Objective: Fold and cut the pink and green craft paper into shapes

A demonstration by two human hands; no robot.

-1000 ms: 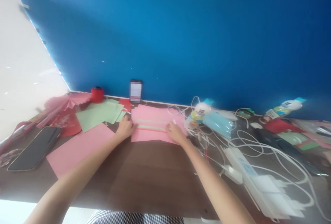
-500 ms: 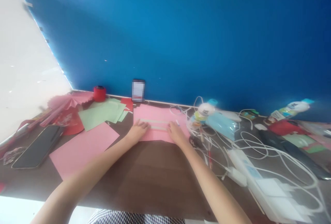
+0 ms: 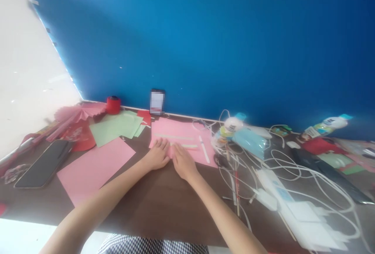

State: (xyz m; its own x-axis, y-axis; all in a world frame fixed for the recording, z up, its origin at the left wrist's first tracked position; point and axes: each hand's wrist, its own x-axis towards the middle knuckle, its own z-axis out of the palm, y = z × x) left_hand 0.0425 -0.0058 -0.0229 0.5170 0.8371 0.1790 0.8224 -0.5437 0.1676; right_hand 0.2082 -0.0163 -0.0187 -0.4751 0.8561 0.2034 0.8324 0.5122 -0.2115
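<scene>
A stack of pink paper (image 3: pixel 175 127) lies by the wall, with pale narrow strips running across it. My left hand (image 3: pixel 159 154) rests on the near left edge of this paper, fingers together and stretched forward. Close beside it, my right hand (image 3: pixel 183 161) lies flat, its fingertips at the near pale strip (image 3: pixel 187 145). Neither hand visibly grips anything. Right of the hands, a slim white stick-like piece (image 3: pixel 204 149) lies aslant on the pink paper; blur hides what it is exactly.
Left are a pink sheet (image 3: pixel 95 168), green papers (image 3: pixel 117 127), a dark phone (image 3: pixel 43 164) and a red roll (image 3: pixel 113 105). A small screen (image 3: pixel 157 101) leans on the blue wall. Right stand a bottle (image 3: pixel 230 127), tangled white cables and a power strip (image 3: pixel 293 207).
My right hand has moved left and nearer, to beside my left hand, uncovering the paper's right side and the white piece. My left hand has shifted slightly nearer.
</scene>
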